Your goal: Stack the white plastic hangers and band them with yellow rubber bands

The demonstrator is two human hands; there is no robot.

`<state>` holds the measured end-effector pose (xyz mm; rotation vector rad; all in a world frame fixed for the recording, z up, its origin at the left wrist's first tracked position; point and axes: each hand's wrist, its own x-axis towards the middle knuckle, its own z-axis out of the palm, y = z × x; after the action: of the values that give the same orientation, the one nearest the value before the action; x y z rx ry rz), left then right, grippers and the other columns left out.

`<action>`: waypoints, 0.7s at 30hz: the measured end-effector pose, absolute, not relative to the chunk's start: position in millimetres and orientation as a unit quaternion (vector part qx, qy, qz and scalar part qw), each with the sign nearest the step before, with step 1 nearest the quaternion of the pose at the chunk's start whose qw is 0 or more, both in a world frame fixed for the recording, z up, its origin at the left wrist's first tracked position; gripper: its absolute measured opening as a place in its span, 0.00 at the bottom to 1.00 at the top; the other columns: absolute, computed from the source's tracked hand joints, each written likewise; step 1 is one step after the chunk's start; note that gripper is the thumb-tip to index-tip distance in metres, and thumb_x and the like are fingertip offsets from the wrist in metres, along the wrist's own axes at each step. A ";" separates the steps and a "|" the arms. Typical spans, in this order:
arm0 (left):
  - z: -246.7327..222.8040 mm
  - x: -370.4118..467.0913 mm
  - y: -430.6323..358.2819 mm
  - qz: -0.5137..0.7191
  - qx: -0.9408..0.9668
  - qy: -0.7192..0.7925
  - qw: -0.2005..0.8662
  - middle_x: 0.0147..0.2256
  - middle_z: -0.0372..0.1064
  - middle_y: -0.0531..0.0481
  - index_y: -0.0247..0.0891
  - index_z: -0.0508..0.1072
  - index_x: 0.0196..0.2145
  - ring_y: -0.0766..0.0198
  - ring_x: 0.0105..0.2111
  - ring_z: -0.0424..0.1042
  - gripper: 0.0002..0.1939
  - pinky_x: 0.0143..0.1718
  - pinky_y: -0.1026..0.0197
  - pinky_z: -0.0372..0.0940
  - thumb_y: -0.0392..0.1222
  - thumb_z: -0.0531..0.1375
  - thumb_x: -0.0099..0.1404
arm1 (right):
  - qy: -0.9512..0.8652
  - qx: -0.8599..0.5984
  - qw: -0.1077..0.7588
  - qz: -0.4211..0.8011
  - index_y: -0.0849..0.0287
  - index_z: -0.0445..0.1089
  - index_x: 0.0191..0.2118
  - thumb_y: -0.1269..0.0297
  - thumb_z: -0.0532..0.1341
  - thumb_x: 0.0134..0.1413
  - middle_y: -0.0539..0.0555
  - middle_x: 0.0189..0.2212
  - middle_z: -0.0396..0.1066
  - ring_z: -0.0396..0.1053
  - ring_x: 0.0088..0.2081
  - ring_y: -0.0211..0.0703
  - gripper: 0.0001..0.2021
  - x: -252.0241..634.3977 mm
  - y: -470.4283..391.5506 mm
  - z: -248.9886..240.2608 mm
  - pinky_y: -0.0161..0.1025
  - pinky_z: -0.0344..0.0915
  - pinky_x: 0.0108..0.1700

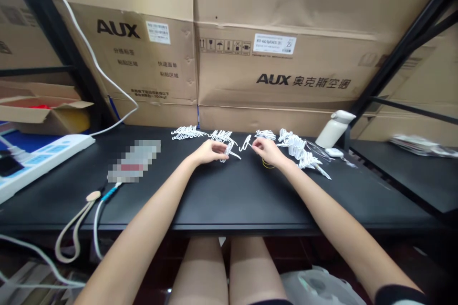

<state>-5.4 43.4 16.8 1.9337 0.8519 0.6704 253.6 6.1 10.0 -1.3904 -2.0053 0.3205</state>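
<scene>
One white hook (245,143) stands out in the gap between the hands, its tail pinched in the fingertips of the right hand (268,151). The left hand (207,151) has its fingers closed on a small white bundle (228,148) (too blurred to count its pieces); the two hands are apart. A light pinch at the very tail seems best, leaving the hooked end free to turn, while the bundle probably wants an even squeeze so nothing fans out. Behind the left hand lie a far-left pile (187,132) and a nearer pile (221,135); behind the right, a small pile (265,134). Just beside the right wrist runs a long row of white pieces (298,147), easily knocked, so I'd keep that forearm lifted. A yellow band (268,167) lies below the right hand. Farther right is a white bottle (333,129); cardboard boxes (229,81) back the black table (229,190).
</scene>
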 end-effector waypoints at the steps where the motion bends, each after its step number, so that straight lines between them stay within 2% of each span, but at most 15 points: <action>1: 16.7 -5.6 43.6 0.270 0.781 0.343 0.446 0.35 0.75 0.42 0.30 0.76 0.41 0.57 0.34 0.73 0.26 0.27 0.62 0.66 0.46 0.68 0.45 | -0.775 -0.520 0.330 0.141 0.61 0.65 0.31 0.67 0.55 0.55 0.52 0.24 0.69 0.66 0.23 0.38 0.05 251.7 3.9 12.0 0.35 0.63 0.28; 4: 16.4 -5.7 44.1 0.267 0.785 0.333 0.449 0.37 0.75 0.41 0.31 0.75 0.42 0.57 0.36 0.73 0.26 0.30 0.61 0.68 0.46 0.68 0.46 | -0.801 -0.487 0.316 0.150 0.61 0.65 0.32 0.65 0.55 0.56 0.51 0.24 0.68 0.64 0.22 0.36 0.05 244.9 -1.7 15.2 0.35 0.62 0.28; 9: 17.0 -6.1 43.9 0.278 0.782 0.322 0.455 0.38 0.76 0.42 0.31 0.76 0.41 0.56 0.38 0.74 0.26 0.43 0.54 0.67 0.46 0.69 0.44 | -0.835 -0.450 0.305 0.089 0.61 0.67 0.31 0.68 0.56 0.55 0.53 0.28 0.69 0.65 0.30 0.39 0.05 234.8 -7.2 16.6 0.36 0.62 0.35; 21: 18.3 -3.2 39.2 0.268 0.784 0.312 0.464 0.38 0.76 0.41 0.30 0.75 0.41 0.56 0.39 0.74 0.26 0.45 0.54 0.66 0.45 0.69 0.45 | -0.846 -0.420 0.312 0.104 0.61 0.69 0.32 0.68 0.57 0.56 0.53 0.31 0.70 0.67 0.32 0.39 0.05 215.7 -16.9 15.1 0.35 0.63 0.38</action>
<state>-3.2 39.2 18.3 1.9269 0.7659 0.6587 215.7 -16.9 15.1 -1.1082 -2.2317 0.2737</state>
